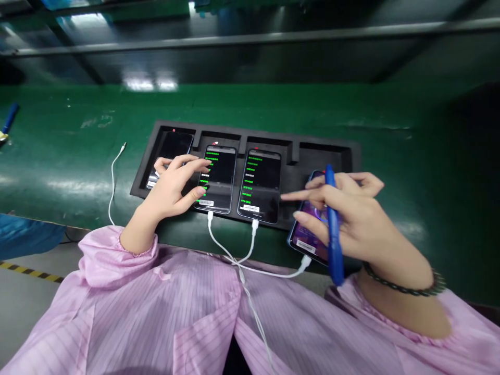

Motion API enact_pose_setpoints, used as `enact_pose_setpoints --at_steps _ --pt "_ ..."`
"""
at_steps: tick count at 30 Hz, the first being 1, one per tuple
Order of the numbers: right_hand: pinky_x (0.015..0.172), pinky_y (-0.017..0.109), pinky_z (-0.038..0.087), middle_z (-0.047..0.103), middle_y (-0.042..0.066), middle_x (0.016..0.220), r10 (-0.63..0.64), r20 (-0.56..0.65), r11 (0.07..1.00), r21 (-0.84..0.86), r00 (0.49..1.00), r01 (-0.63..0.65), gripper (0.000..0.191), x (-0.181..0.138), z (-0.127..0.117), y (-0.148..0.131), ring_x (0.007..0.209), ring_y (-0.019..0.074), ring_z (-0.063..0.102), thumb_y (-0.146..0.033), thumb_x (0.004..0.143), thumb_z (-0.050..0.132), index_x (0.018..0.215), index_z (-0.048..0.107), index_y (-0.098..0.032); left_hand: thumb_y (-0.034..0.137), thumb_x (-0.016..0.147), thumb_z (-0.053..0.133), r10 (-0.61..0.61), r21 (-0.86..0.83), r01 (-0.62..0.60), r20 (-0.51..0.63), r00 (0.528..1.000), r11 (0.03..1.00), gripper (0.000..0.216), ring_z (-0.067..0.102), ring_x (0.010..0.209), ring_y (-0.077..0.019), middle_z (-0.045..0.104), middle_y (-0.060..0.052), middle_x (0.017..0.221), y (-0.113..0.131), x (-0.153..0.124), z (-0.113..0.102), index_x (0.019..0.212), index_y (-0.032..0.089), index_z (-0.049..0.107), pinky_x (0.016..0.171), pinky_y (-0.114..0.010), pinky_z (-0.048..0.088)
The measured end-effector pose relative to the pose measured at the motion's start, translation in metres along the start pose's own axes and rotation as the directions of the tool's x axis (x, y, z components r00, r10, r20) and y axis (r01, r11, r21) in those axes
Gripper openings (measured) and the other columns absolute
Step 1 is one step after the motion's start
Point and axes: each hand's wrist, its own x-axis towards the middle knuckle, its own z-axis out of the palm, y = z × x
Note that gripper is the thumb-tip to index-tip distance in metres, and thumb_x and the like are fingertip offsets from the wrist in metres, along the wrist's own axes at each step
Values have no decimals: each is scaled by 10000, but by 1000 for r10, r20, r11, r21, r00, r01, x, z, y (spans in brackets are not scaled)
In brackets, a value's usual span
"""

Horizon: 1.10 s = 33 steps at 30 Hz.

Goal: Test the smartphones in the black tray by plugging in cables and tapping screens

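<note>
Over the left edge of a phone (222,182) with green text lines on its dark screen is my left hand (174,185), open, fingers apart and bent. A similar phone (260,187) sits to its right; the index finger of my right hand (344,208) points out at its right edge. That hand holds a blue pen-like stick (334,234), tilted across the fingers. Under it a phone with a purple screen (308,232) lies aslant, partly covered. At the far left of the black foam tray (292,169), a dark phone (174,148) is partly hidden by my left hand.
White charging cables (219,239) run from three phones and join below the tray. A loose white cable (113,177) lies left on the green bench (78,151). A blue tool with a yellowish end (10,119) is at the left edge. A metal rail (250,41) crosses behind.
</note>
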Motion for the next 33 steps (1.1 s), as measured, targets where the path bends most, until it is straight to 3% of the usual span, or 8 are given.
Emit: enact_pose_setpoints --at_steps 3,6,14,19,22,25,28,33 --pt "913 545 329 737 82 1017 92 84 996 -9 992 -92 293 13 7 2 925 295 620 -473 970 505 820 404 -242 576 994 366 -38 -8 38 14 999 999 568 560 1267 -304 737 -105 1211 1 1 0 1381 196 536 1026 -463 232" --pt "937 594 326 741 96 1030 170 160 985 10 972 -174 259 21 12 3 916 310 615 -445 942 513 816 398 -249 555 986 374 -85 4 85 33 996 996 559 538 1300 -304 737 -105 1225 2 1 -1 1390 204 535 1050 -466 223" --pt "937 585 311 756 70 1039 236 -28 971 43 971 -234 311 -12 3 14 1007 338 649 -508 919 539 832 376 -259 513 992 364 -145 54 140 114 983 989 510 530 1329 -302 754 -88 1205 0 0 -2 1377 246 568 1096 -500 190" --pt "923 550 309 749 94 1034 317 -43 948 5 948 -317 319 -14 11 10 1013 331 659 -529 932 516 854 379 -252 501 995 359 -146 22 145 9 989 989 500 572 1291 -303 695 -111 1311 4 2 -2 1376 233 540 1086 -496 249" --pt "976 574 286 749 105 1029 396 -4 917 51 918 -395 320 2 20 2 1058 339 666 -530 928 512 861 374 -249 488 996 384 -273 -8 273 -53 961 962 562 559 1307 -323 578 -168 1453 15 15 4 1475 197 414 1080 -514 305" --pt "994 598 283 755 113 1004 513 40 854 82 858 -514 323 20 27 -6 1061 355 668 -522 911 520 865 355 -248 462 982 427 -369 31 369 -8 929 929 654 505 1363 -374 450 -221 1555 34 38 14 1552 175 286 1074 -576 344" --pt "974 593 305 748 108 963 583 51 808 70 811 -585 333 31 32 -11 996 354 674 -516 884 539 870 343 -248 397 969 443 -428 143 418 47 903 897 690 476 1382 -430 387 -254 1585 50 61 25 1585 165 236 1073 -647 337" --pt "913 552 328 728 90 855 610 8 792 18 792 -610 332 33 36 -12 854 332 654 -501 874 569 872 348 -253 396 891 563 -464 259 442 30 885 859 872 570 1246 -513 308 -323 1595 55 78 45 1614 140 148 1079 -734 254"
